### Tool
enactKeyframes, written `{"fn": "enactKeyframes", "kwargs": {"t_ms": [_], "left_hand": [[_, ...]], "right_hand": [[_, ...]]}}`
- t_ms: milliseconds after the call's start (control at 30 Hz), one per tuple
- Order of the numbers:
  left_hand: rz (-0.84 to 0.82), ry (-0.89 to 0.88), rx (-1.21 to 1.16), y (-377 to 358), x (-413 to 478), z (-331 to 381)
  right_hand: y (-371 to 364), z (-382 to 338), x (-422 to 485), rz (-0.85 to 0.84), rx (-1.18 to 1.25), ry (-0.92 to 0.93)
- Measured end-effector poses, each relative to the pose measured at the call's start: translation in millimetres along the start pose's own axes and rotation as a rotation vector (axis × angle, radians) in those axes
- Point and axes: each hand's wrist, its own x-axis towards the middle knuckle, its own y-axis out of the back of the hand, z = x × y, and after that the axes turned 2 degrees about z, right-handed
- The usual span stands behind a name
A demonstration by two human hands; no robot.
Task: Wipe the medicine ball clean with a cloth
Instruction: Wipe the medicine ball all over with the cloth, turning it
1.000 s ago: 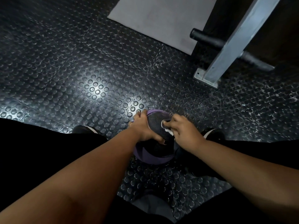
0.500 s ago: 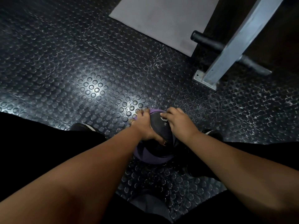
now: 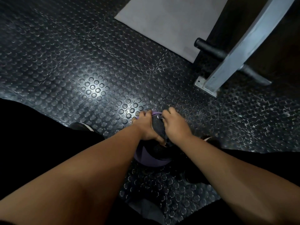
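Crouched over the medicine ball point(image 3: 146, 158), low centre of the frame, on the studded floor point(image 3: 97, 88) between the shoes point(image 3: 82, 126). Clasping its upper left side with the left hand point(image 3: 146, 127), fingers wrapped over the far edge, thumb down the near face. Curled over the crown with the right hand point(image 3: 176, 125), grip bunched on the cloth point(image 3: 159, 118) — only a pale sliver visible at the fingertips, so hard to say how much fabric lies under the palm.

Likely to roll if pressed hard off-centre: round, on rubber, steadied from one side only. Could also let the cloth slip out from under the fingers and rub bare skin over the textured panel. Easy to miss the underside unless turned.

Plenty of open floor toward the upper left. Tighter toward the upper right — a steel post point(image 3: 243, 46) on its base plate, with a black bar point(image 3: 209, 48) jutting out. Grey mat point(image 3: 170, 21) at top centre. Hemmed in by legs on both sides; better to turn the ball in place.
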Motion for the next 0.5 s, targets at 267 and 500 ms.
{"fn": "enactKeyframes", "kwargs": {"t_ms": [267, 500], "left_hand": [[-0.028, -0.035, -0.053, 4, 4, 0], [0.165, -0.143, -0.295, -8, -4, -21]], "right_hand": [[30, 22, -41, -0.205, 0.170, 0.209], [29, 53, 19, 0.101, 0.292, -0.356]]}}
